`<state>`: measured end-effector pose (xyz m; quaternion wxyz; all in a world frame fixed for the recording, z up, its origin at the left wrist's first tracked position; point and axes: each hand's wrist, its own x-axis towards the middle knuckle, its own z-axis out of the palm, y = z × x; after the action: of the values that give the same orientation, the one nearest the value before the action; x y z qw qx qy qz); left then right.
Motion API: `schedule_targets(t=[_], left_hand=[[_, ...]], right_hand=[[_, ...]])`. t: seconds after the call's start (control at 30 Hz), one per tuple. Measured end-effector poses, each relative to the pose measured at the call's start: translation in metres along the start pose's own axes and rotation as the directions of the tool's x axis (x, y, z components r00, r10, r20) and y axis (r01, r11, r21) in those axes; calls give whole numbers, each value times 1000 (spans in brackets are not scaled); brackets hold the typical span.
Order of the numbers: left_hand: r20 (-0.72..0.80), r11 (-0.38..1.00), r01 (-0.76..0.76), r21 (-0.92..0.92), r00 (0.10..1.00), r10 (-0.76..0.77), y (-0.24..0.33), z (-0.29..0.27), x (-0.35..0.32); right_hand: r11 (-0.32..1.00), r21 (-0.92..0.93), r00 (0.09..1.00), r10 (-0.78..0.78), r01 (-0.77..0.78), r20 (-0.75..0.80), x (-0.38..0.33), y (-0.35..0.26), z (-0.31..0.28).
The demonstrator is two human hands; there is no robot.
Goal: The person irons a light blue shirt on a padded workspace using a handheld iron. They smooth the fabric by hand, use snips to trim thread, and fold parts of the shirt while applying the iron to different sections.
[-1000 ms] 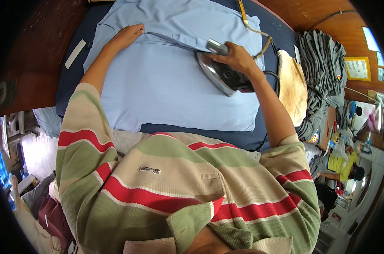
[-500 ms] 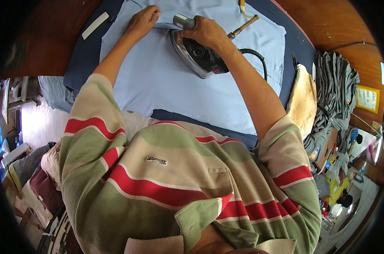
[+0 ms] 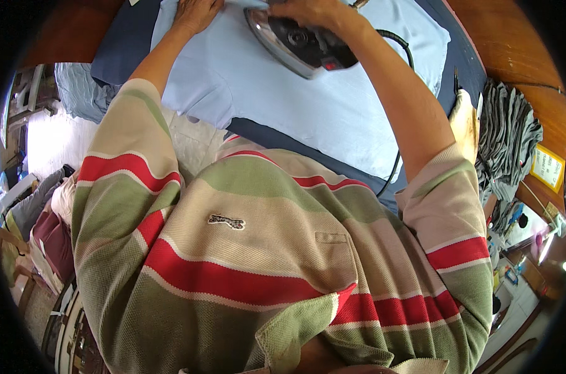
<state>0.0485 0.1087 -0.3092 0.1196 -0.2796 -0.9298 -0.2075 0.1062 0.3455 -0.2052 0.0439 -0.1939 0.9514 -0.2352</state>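
A light blue garment (image 3: pixel 283 103) lies spread over a dark blue padded surface (image 3: pixel 124 47). My right hand (image 3: pixel 314 11) is wrapped round the handle of a black and silver iron (image 3: pixel 298 47), though the upper edge of the view cuts off part of the grip. The iron's soleplate rests on the garment, its pointed end toward the upper left, and a red spot shows at its heel. Left of the iron, my left hand (image 3: pixel 197 14) is on the garment with its fingers curled in at the cloth. Its fingertips are partly out of view.
From the iron a black cord (image 3: pixel 398 40) curves off to the right. A scorched cream cloth pad (image 3: pixel 464 128) sits at the right edge, beside a stack of dark grey garments (image 3: pixel 510 131). At the left hangs grey-blue cloth (image 3: pixel 83 90), with more folded clothes (image 3: pixel 52 246) below.
The view has shifted, so the surface and both hands sit higher in it. Relative to the garment, the iron appears little moved, still in my right hand. My left hand stays by the cloth.
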Motion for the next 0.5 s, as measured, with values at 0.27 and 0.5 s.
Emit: schedule_targets(t=[0.27,0.5], left_hand=[[42,997,67,34,997,-68,-3,6,1],[25,998,52,37,998,-53,1,1,-5]], right_hand=[[997,79,881,-46,10,471,-143,-87,-4],[993,3,867,101,-117,488,-165,-89,-15]])
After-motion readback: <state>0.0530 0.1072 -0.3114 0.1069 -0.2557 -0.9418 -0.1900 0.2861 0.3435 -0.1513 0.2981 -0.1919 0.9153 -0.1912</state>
